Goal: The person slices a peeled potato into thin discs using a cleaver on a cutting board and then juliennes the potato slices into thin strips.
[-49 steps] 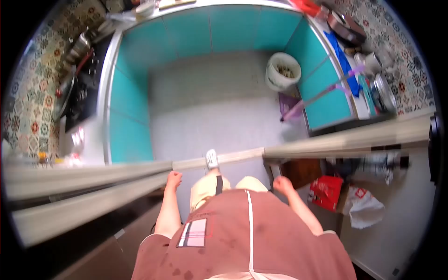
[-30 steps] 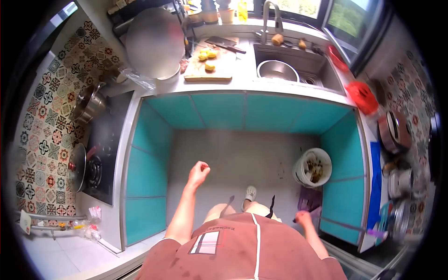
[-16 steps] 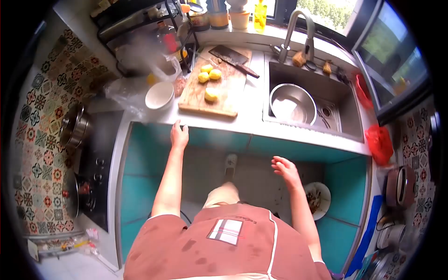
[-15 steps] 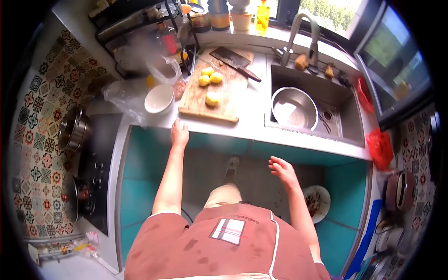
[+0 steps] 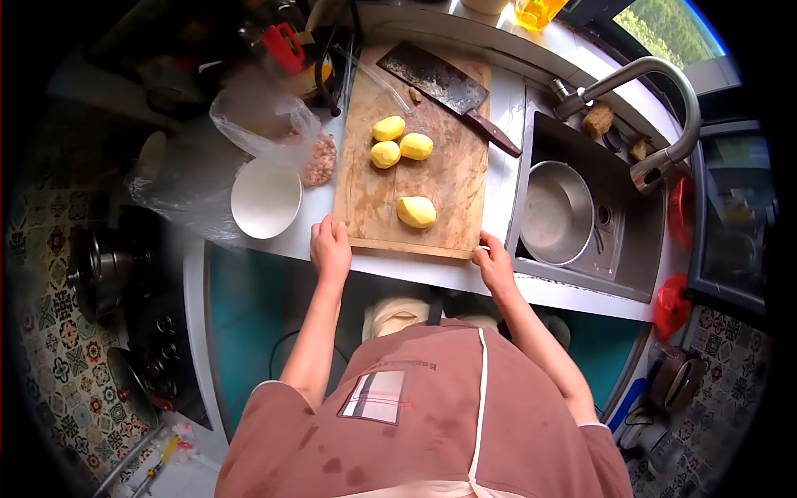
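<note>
A wooden cutting board (image 5: 454, 178) lies on the white counter in front of me. My left hand (image 5: 331, 251) is closed at its near left corner, and my right hand (image 5: 496, 264) grips the near right corner. Three peeled potatoes (image 5: 402, 145) cluster left of the board's middle; another peeled potato (image 5: 416, 212) rests closer to me. Across the far part lies a cleaver (image 5: 435, 79), its dark handle (image 5: 493, 133) reaching past the right edge. A small brownish piece (image 5: 415, 95) sits beside the blade.
Left of the board are a white bowl (image 5: 266, 199), a clear plastic bag (image 5: 270, 124) and pinkish minced-looking food (image 5: 320, 161). On the right, a metal basin (image 5: 554, 213) stands in the sink (image 5: 639, 249) under a curved faucet (image 5: 664, 70). A stove (image 5: 166, 340) is far left.
My right hand has risen from below the counter to the board's right corner. My left hand has moved onto the left corner. I have come closer to the counter; the board is turned slightly.
</note>
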